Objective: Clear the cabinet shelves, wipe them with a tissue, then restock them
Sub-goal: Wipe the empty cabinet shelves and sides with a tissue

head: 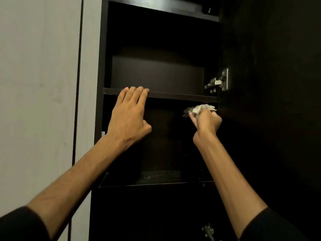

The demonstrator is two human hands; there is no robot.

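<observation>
A tall dark cabinet stands open in front of me, its shelves bare. My left hand rests flat on the front edge of the middle shelf, fingers together over the lip, holding nothing. My right hand is closed around a crumpled white tissue, held just under that shelf near the cabinet's right wall. The lower shelf shows pale dust specks on its surface. The upper shelf is seen from below.
The open cabinet door fills the right side, carried on a metal hinge; a second hinge sits low down. A pale wall panel runs along the left of the cabinet.
</observation>
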